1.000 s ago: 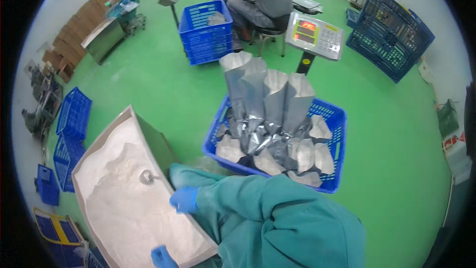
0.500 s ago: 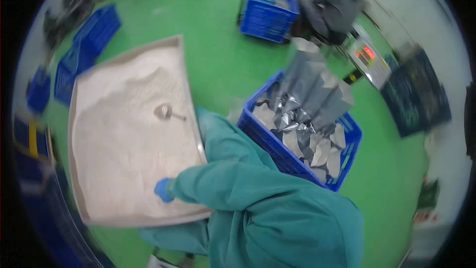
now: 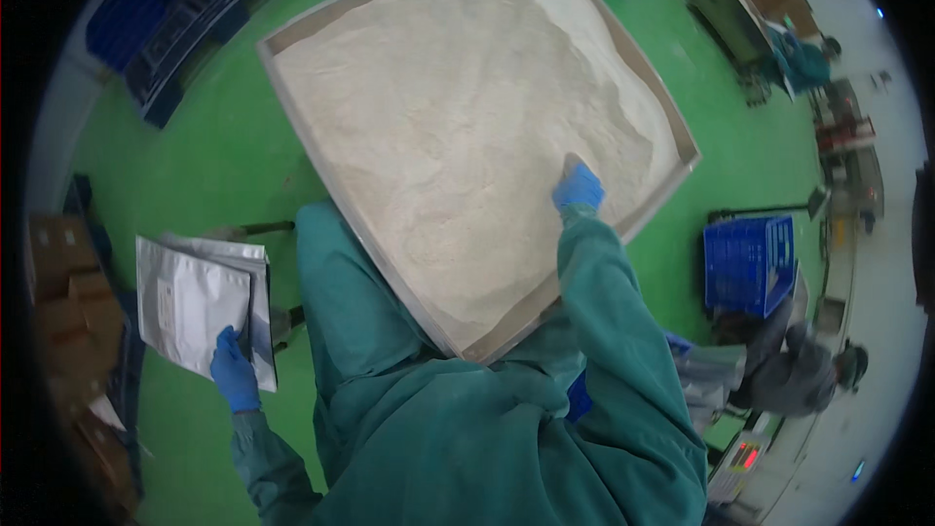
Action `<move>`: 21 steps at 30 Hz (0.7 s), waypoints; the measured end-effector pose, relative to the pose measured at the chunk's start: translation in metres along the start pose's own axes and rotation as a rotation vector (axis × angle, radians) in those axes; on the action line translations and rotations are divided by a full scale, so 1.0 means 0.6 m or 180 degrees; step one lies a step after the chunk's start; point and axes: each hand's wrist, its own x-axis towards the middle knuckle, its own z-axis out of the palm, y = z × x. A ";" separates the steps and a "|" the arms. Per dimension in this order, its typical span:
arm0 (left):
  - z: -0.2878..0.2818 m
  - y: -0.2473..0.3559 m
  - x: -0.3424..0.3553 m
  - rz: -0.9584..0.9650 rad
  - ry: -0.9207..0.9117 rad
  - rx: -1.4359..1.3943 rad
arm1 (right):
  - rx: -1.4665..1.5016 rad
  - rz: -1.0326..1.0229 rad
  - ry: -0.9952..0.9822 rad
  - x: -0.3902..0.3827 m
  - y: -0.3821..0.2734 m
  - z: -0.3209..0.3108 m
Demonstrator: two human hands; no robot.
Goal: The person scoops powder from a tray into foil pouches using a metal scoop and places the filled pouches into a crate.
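A wide, shallow metal tray (image 3: 321, 156) rests across my lap, spread with pale powder (image 3: 438, 107). Over the tray's right side, my right hand (image 3: 581, 187), in a blue glove, is closed. At its fingertips shows the pale end of a small scoop (image 3: 571, 161), mostly hidden by the hand and merging with the powder. To the left of my knee, several flat silver pouches (image 3: 185, 297) lie stacked. My left hand (image 3: 234, 372), also gloved in blue, pinches the lower edge of the upper pouch.
Blue crates (image 3: 750, 268) stand at the right, near a seated person in grey (image 3: 794, 370) and a scale (image 3: 735, 468) with a red display. Cardboard boxes (image 3: 68, 282) are stacked at far left. A blue rack (image 3: 185, 29) stands at upper left, and the floor (image 3: 224, 156) is green.
The view has swung leftward, bringing the silver pouches and my left hand into sight. The scoop, earlier lying loose on the powder, is now at my right hand. The filled crate is mostly hidden.
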 end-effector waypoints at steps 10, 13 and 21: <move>-0.022 -0.042 0.032 -0.1204 -0.0497 -0.1965 | -0.0705 0.1512 -0.0371 0.098 0.058 0.029; -0.015 -0.061 0.035 -0.1685 -0.0605 -0.2033 | -0.2575 -0.0536 -0.0054 0.164 0.015 -0.061; 0.021 0.001 0.053 -0.1956 -0.0312 -0.2401 | -0.1593 -0.2404 0.1181 0.353 -0.199 -0.213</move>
